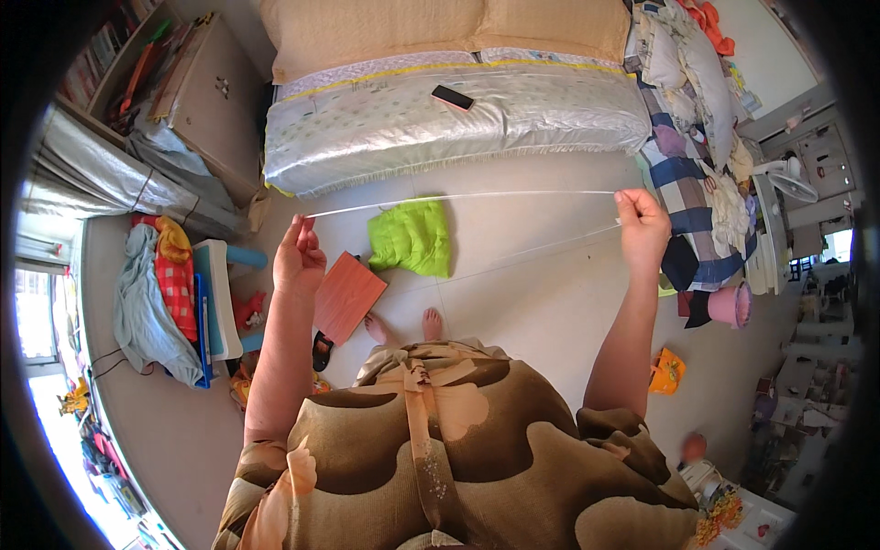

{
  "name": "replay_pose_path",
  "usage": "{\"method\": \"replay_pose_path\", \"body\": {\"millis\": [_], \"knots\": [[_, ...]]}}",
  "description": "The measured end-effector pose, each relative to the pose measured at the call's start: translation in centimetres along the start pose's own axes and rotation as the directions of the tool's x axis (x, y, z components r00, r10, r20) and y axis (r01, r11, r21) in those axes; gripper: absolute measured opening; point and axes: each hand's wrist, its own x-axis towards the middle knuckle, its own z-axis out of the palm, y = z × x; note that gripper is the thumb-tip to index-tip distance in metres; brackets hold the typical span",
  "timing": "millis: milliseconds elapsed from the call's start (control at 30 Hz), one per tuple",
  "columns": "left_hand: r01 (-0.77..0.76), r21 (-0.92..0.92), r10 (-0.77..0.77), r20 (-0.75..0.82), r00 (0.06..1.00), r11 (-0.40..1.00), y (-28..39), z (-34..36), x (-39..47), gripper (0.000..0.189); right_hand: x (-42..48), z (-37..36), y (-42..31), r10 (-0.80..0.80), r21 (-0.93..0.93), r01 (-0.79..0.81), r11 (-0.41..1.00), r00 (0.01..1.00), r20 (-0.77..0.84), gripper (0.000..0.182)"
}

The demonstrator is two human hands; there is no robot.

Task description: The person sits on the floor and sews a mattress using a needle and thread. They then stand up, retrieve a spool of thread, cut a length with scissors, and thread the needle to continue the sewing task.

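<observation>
A thin white cord (474, 195) runs almost straight across the view between my raised hands. My left hand (300, 254) pinches one end of it between thumb and fingertips. My right hand (642, 217) grips it near the other end, and a faint thin strand trails from there down to the left. Below the cord, a bright green quilted garment or cushion (411, 238) lies on the tiled floor. Beyond, a dark phone (453, 97) rests on the covered seat of a sofa or bed.
A wood-grain board (349, 297) lies beside my feet, near a black shoe (322, 350). At left stands a small blue and white table (218, 299). A checked cloth (694, 206), a pink bin (730, 304) and an orange bag (667, 371) are at right.
</observation>
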Motion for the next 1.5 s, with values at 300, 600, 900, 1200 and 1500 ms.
{"method": "replay_pose_path", "body": {"millis": [300, 600, 900, 1200, 1500], "knots": [[-0.055, 0.063, 0.059, -0.06, 0.996, 0.996, -0.8, 1.1, 1.0, 0.008, -1.3, -0.4, 1.0, 0.012, -0.025, -0.012, 1.0, 1.0, -0.007, 0.009], [-0.001, -0.105, 0.009, 0.073, 0.997, 0.994, 0.6, 1.4, 0.4, 0.007, -1.8, 0.1, 1.6, 0.003, -0.047, -0.003, 0.999, 1.0, 0.005, 0.01], [-0.056, -0.238, 0.108, 0.211, 0.972, 0.97, 1.9, 1.3, -0.6, 0.004, -1.2, 0.9, 2.1, -0.029, -0.002, 0.029, 1.0, 1.0, 0.008, 0.011], [-0.236, -0.127, 0.251, 0.121, 0.96, 0.963, 2.0, 1.0, -0.5, 0.002, 0.2, 1.3, 2.2, -0.059, 0.158, 0.061, 0.985, 0.998, -0.021, 0.007], [-0.339, -0.112, 0.347, 0.07, 0.935, 0.934, 3.4, -0.2, -1.5, 0.005, 1.4, 3.1, 0.6, -0.103, 0.152, 0.105, 0.983, 0.994, -0.021, 0.01]]}}
